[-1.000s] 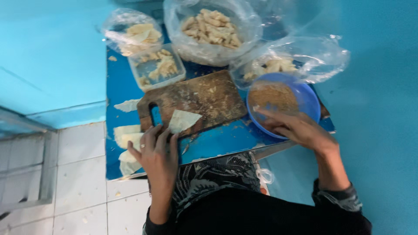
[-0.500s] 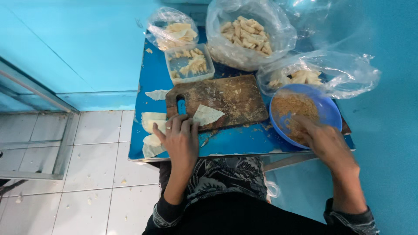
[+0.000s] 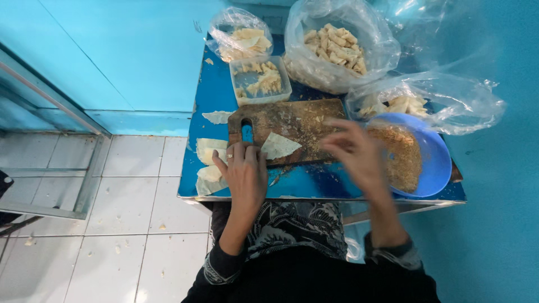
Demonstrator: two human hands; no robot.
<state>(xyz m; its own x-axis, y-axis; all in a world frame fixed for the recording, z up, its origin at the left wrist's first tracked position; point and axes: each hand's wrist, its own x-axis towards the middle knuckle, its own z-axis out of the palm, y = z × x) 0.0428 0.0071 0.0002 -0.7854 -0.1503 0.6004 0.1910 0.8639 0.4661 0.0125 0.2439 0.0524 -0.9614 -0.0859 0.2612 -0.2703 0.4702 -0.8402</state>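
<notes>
Left hand (image 3: pixel 245 175) rests flat, fingers spread, on the near edge of the brown wooden cutting board (image 3: pixel 292 120), touching a pale triangular dough wrapper (image 3: pixel 279 146). Right hand (image 3: pixel 356 154), blurred, fingers loosely open, hovers beside the blue plastic bowl of brown crumbs (image 3: pixel 435 163) on the blue table (image 3: pixel 314 188).

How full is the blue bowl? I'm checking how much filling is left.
Partly full. The blue bowl holds a brown crumbly heap over its left side, while its right inner wall shows bare blue. The blurred right hand hides its left rim.
</notes>
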